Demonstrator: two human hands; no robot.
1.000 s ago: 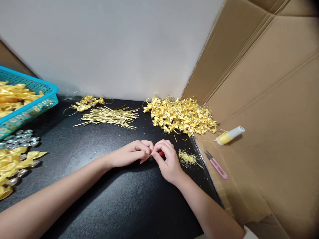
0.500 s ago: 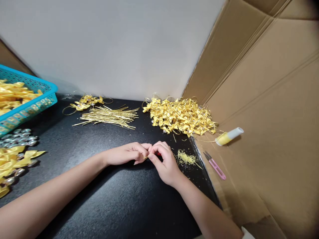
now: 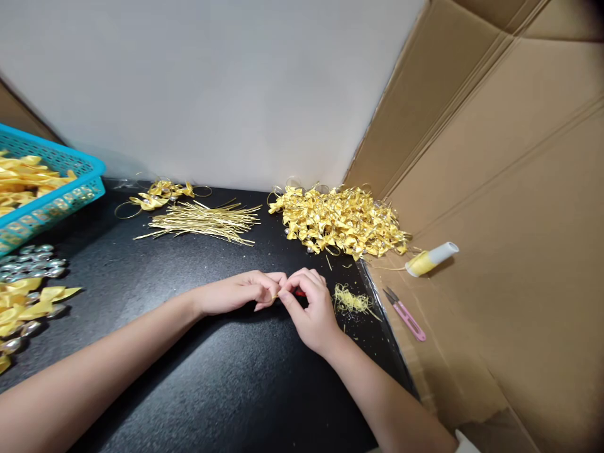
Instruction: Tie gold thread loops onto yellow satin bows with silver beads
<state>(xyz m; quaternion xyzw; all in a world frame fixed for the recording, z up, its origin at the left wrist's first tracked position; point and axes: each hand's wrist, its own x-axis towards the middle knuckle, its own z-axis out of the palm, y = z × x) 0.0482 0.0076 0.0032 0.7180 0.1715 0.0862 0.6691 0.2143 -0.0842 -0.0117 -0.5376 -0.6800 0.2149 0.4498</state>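
My left hand (image 3: 243, 293) and my right hand (image 3: 309, 308) meet over the black table, fingers curled and fingertips touching. Between them shows a short bit of thin gold strand (image 3: 275, 296), pinched by both hands; most of it is hidden by the fingers. Something small and red (image 3: 300, 292) peeks out under my right hand's curled fingers, too covered to name. Beyond the hands lies a bundle of gold wire ties (image 3: 205, 221). A heap of yellow ribbon bows (image 3: 342, 220) with silver beads and wire loops sits behind my right hand.
A blue basket (image 3: 89, 171) of yellow bows stands at left, near silver beads (image 3: 44, 264) and loose bows (image 3: 23, 302). Thread scraps (image 3: 352, 300) lie right of my hands. On the cardboard are pink thread snips (image 3: 409, 319) and a thread spool (image 3: 431, 259). A few bows (image 3: 163, 192) lie at the back.
The hands stay together in nearly the same pose, and less of the gold strand shows between the fingers. The whole view has shifted slightly.
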